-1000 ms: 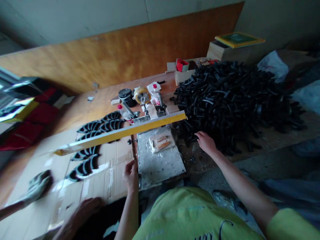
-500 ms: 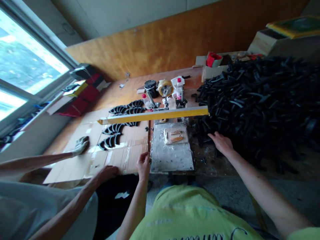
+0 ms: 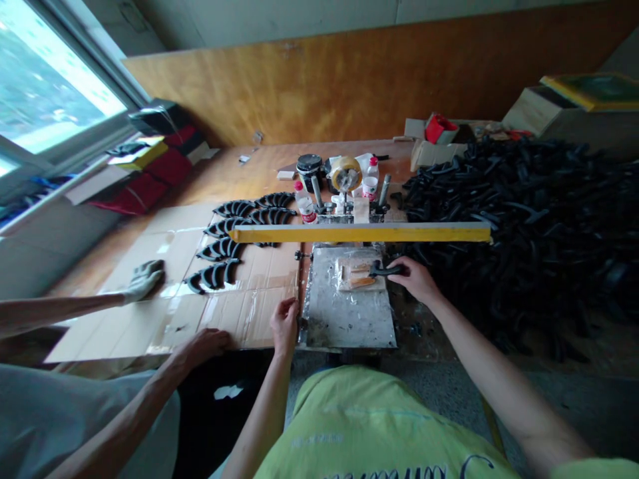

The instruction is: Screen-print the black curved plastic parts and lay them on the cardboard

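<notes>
My right hand [image 3: 415, 278] pinches one end of a black curved plastic piece [image 3: 383, 270]. The piece's far end is over the right side of a small tape-covered block [image 3: 344, 274] with tan strips. That block sits on a worn grey metal plate [image 3: 344, 319]. My left hand [image 3: 284, 326] is closed at the plate's left front edge, beside the cardboard; whatever its fingers hold is hidden. Above the plate, a long yellow and grey bar [image 3: 359, 233] runs crosswise.
A large heap of black plastic pieces [image 3: 519, 199] covers the right side. Curved black pieces [image 3: 222, 247] lie in rows on cardboard [image 3: 249, 313] at left. A co-worker's gloved hand [image 3: 146, 279] and bare hand [image 3: 212, 340] rest there. Behind stand bottles [image 3: 305, 205] and a tape roll [image 3: 347, 174].
My right hand has moved left from the heap's edge to the block, bringing a black plastic piece. My left hand stays at the plate's edge. The camera view has shifted slightly.
</notes>
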A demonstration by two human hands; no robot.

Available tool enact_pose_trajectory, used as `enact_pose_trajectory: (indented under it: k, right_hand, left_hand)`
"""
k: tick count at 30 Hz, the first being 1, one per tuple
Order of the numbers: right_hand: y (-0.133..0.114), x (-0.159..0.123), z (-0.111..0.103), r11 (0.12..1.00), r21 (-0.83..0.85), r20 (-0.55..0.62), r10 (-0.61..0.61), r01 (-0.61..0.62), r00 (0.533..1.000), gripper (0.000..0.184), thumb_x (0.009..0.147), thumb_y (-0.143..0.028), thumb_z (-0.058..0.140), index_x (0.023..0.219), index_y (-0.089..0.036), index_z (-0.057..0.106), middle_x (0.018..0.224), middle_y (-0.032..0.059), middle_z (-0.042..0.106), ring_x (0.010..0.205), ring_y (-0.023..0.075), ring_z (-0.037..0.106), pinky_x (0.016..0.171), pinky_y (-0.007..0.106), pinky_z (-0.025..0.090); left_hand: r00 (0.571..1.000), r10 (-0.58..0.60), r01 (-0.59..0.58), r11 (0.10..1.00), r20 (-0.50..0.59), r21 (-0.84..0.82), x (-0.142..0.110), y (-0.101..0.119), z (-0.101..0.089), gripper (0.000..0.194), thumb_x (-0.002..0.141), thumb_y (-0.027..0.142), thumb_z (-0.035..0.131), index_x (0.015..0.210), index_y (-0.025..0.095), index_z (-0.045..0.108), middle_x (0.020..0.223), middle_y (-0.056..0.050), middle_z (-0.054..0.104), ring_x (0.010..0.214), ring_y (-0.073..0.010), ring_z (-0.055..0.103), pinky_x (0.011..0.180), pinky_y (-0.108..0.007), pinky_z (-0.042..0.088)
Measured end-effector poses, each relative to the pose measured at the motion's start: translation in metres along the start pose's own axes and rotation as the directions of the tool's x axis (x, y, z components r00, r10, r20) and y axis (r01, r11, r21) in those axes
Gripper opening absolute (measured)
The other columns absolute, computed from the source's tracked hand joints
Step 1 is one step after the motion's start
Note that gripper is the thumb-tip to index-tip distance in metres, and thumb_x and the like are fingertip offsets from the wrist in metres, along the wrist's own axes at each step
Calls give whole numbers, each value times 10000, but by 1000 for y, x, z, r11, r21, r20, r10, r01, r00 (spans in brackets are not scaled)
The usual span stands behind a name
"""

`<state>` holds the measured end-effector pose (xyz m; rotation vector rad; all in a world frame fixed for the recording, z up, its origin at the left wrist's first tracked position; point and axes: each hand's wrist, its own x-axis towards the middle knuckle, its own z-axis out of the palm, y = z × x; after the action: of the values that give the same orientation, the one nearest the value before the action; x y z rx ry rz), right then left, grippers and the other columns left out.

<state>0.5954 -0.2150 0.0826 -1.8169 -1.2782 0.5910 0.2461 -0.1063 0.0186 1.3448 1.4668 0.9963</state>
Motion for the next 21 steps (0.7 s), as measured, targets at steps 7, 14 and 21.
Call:
enact_pose_trajectory:
  k: [7,14,21]
  right_hand:
    - [6,31,78,956,-200,192,-175,213,966,314,810,-96,570,1069,-222,694,1096,38,674,1073,188,572,989,355,417]
    - [-12,20,79,844,-491,217,-121,216,969,349,881,-122,498,1166,-245,659,1147,53,600,1041,184,541,950,312,421]
    - [-31,32,82,746,-623,241,-101,233,965,353,900,-166,471,1188,-265,651,1303,86,553,1194,263,474,985,398,388]
  left_hand:
    - [999,-16,20,997,50,-71,12,-2,-4,352,749,421,638,964,144,670,877,-65,698,778,-173,646,726,-296,510]
    - [998,58,-54,993,34,-110,31,18,-12,304,762,398,642,939,152,662,897,-71,691,779,-171,645,748,-307,512]
    - [977,209,-190,948,49,-257,52,90,4,272,766,364,669,950,165,657,881,-49,685,804,-162,645,757,-289,516]
